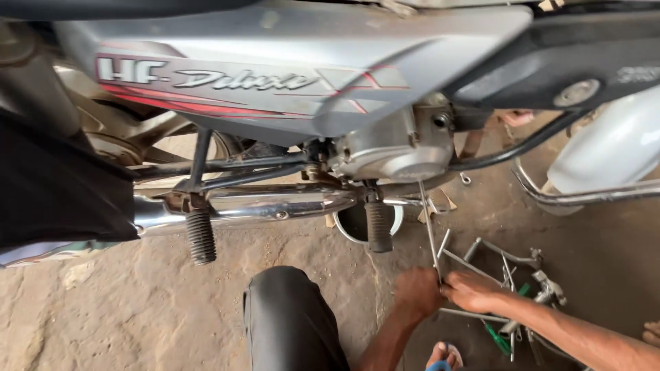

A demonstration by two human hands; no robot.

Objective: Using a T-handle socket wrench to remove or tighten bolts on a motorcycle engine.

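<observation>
Head view, looking down past a bent knee in dark grey trousers (292, 316) at a grey-and-silver motorcycle (275, 75) standing on a brown dirt floor (124, 309). Both hands meet low and right of centre, near the person. The left hand (418, 292) is closed in a loose fist, knuckles up, and the right hand (474, 290) comes in from the right with its fingers curled together; the two touch around the lower end of a thin, straight silver metal rod (430, 227). Which fingertips actually pinch the rod I cannot tell, since the backs of the hands cover them. The rod's long axis runs almost upright in the frame, from the hands away toward the far side, leaning a little left, its far end reaching the underside of the silver engine casing (392, 148). So the rod lies straight ahead of the fingers, between the two hands, with the left hand a touch nearer its shaft. Just left of the rod hangs a black ribbed rubber footpeg (378, 227) over a white round bowl (395, 223); a second footpeg (201, 237) sits further left below the chrome exhaust pipe (261, 203). Right of the hands lies a scatter of silver spanners and steel tools (512, 264), among them a green-handled screwdriver (496, 338).
</observation>
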